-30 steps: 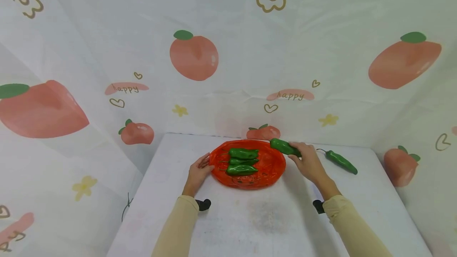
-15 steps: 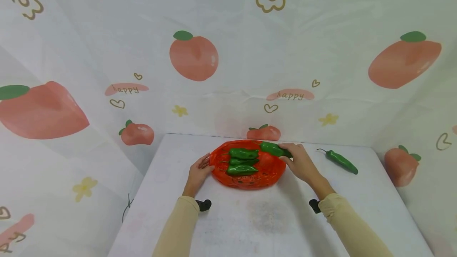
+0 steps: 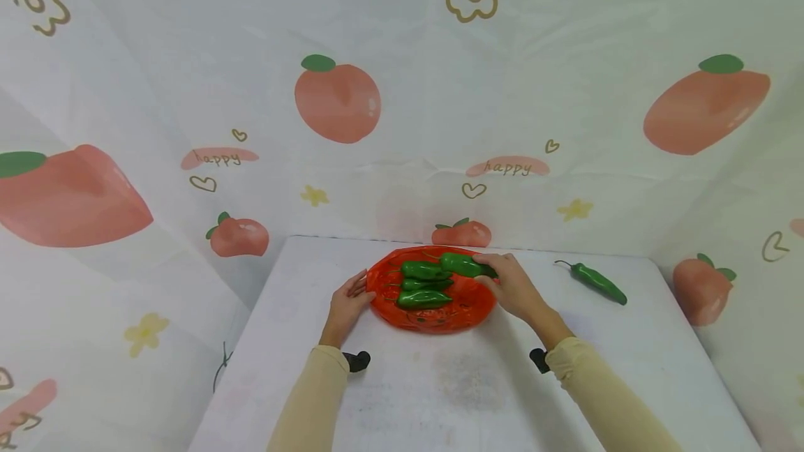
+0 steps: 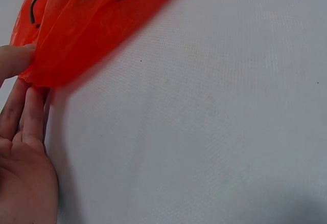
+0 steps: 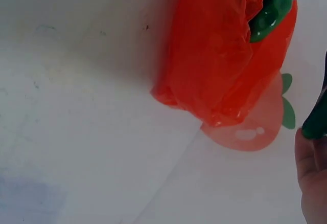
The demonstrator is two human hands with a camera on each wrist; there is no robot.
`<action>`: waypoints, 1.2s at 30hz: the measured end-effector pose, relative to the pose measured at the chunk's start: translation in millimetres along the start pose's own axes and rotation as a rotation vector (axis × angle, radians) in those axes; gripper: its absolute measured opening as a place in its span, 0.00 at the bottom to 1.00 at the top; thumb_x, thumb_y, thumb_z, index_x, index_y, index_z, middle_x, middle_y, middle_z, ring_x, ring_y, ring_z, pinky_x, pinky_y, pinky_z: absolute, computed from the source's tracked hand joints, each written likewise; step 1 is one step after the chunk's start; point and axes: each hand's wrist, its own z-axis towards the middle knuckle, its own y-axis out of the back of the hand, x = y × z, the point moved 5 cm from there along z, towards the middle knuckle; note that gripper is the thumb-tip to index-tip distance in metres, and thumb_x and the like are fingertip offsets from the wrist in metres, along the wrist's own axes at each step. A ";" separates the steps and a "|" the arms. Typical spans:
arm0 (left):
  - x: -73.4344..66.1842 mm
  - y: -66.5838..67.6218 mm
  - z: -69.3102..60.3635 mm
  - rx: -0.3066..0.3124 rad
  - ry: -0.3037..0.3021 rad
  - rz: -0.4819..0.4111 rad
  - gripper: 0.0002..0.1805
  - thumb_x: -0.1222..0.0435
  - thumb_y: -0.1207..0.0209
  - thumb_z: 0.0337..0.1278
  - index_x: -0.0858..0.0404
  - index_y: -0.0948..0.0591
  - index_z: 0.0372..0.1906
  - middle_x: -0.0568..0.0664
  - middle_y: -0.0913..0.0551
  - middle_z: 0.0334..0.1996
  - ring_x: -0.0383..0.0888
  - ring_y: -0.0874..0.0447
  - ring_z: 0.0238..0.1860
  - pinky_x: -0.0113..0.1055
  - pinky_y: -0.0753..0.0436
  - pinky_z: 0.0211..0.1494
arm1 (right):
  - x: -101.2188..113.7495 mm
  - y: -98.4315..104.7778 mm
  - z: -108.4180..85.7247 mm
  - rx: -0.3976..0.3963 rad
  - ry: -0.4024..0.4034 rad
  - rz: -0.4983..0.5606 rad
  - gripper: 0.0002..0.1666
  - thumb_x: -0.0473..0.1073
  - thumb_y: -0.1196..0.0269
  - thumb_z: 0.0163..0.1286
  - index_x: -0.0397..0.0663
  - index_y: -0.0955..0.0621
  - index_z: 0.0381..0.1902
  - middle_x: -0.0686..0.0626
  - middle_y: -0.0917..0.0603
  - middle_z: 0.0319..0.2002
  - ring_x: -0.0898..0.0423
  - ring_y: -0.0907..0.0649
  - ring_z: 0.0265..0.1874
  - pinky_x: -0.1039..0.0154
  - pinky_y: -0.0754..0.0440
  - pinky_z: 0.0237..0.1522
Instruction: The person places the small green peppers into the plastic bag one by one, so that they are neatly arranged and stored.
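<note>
A red plastic bag lies spread on the table with its mouth opened out. Inside it several green peppers lie side by side, stems to the left. At the bag's left edge my left hand pinches the plastic between thumb and fingers, as the left wrist view shows on the red film. My right hand grips another green pepper by its tip end, over the bag's right part. The right wrist view catches only the end of that held pepper.
One more green pepper lies on the white table to the right of the bag. A white sheet printed with fruit and flowers hangs behind and at both sides.
My right hand has carried its pepper leftward, from the bag's right edge to over the bag, close to the other peppers. The left hand stays at the bag's edge.
</note>
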 end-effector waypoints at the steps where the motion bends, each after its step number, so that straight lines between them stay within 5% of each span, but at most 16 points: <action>1: 0.1 0.1 -0.1 -0.002 0.001 0.003 0.31 0.64 0.35 0.66 0.49 0.27 0.73 0.53 0.22 0.69 0.51 0.24 0.70 0.47 0.24 0.74 | 0.8 -1.9 0.6 0.003 -0.002 0.003 0.29 0.39 0.30 0.65 0.43 0.20 0.64 0.43 0.14 0.58 0.47 0.23 0.47 0.49 0.18 0.51; 18: 6.1 1.9 5.2 0.010 0.015 -0.027 0.32 0.65 0.35 0.65 0.50 0.27 0.73 0.54 0.23 0.70 0.52 0.25 0.72 0.49 0.25 0.75 | 20.2 -38.2 9.9 0.095 -0.039 0.083 0.27 0.40 0.30 0.66 0.46 0.19 0.63 0.45 0.16 0.61 0.44 0.21 0.61 0.45 0.19 0.66; 36: 0.0 1.9 1.7 0.012 0.005 -0.024 0.31 0.66 0.35 0.65 0.51 0.26 0.72 0.55 0.22 0.68 0.52 0.24 0.70 0.48 0.25 0.75 | 31.3 -71.3 15.1 0.163 -0.084 0.099 0.25 0.42 0.30 0.67 0.49 0.19 0.62 0.48 0.16 0.59 0.49 0.21 0.55 0.50 0.15 0.59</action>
